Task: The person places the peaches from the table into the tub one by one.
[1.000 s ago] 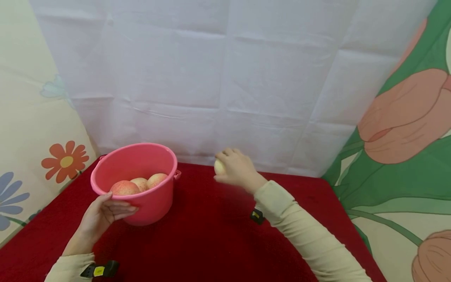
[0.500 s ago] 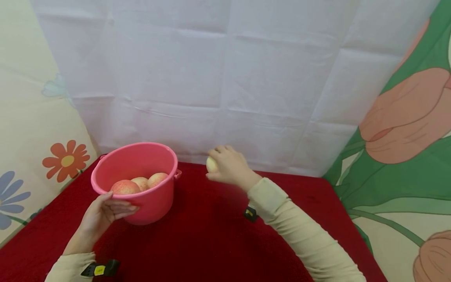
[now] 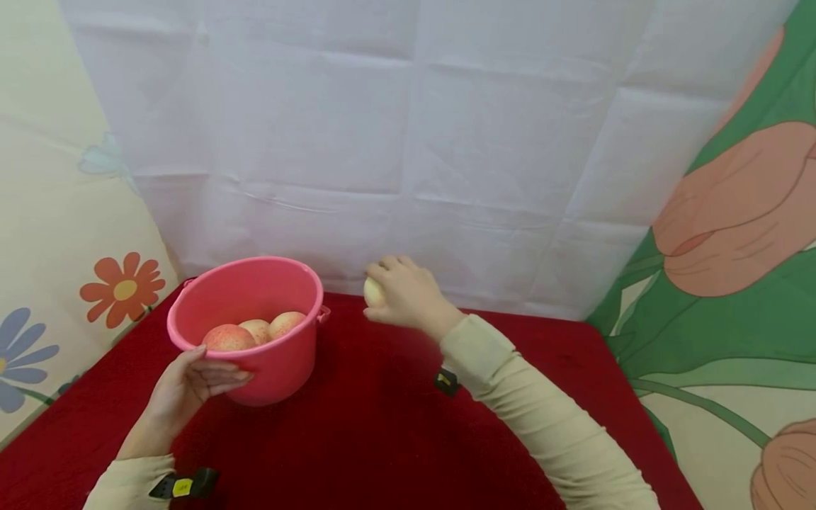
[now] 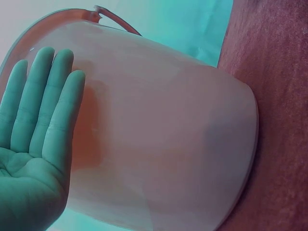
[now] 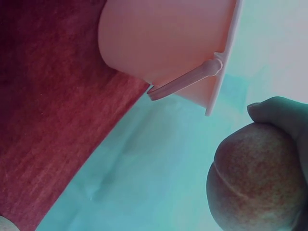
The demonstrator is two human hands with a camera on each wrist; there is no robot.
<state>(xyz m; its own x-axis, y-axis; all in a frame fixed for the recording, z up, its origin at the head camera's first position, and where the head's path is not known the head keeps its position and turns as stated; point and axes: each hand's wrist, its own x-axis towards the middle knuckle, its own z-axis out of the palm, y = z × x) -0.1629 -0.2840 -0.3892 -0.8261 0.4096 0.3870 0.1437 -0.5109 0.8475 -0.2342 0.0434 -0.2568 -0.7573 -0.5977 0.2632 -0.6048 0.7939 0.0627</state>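
Note:
A pink bucket point(image 3: 283, 372) stands at the left of the table, with several reddish and yellowish peaches point(image 3: 229, 338) showing inside. At its near rim, my left hand point(image 3: 181, 393) holds it, thumb at the rim and fairly straight fingers point(image 4: 60, 110) along the outer wall. The thumb is out of sight in the left wrist view. To the right of the bucket, my right hand point(image 3: 411, 296) grips a peach point(image 5: 260, 180) in the air, apart from the bucket. Mostly hidden by that hand in the head view, this peach point(image 3: 372, 292) shows a pale yellow side.
Red cloth point(image 3: 357, 425) covers the table. A white sheet point(image 3: 395, 142) hangs behind it, with flower-patterned panels point(image 3: 720, 340) at both sides. The bucket's handle point(image 5: 185, 82) hangs down on its outer side. A pale rounded thing point(image 5: 7, 225) peeks in at a corner, its kind unclear.
My right hand has moved left toward the bucket, and slightly up in the view, with the peach in it. The left hand and the bucket have stayed in place.

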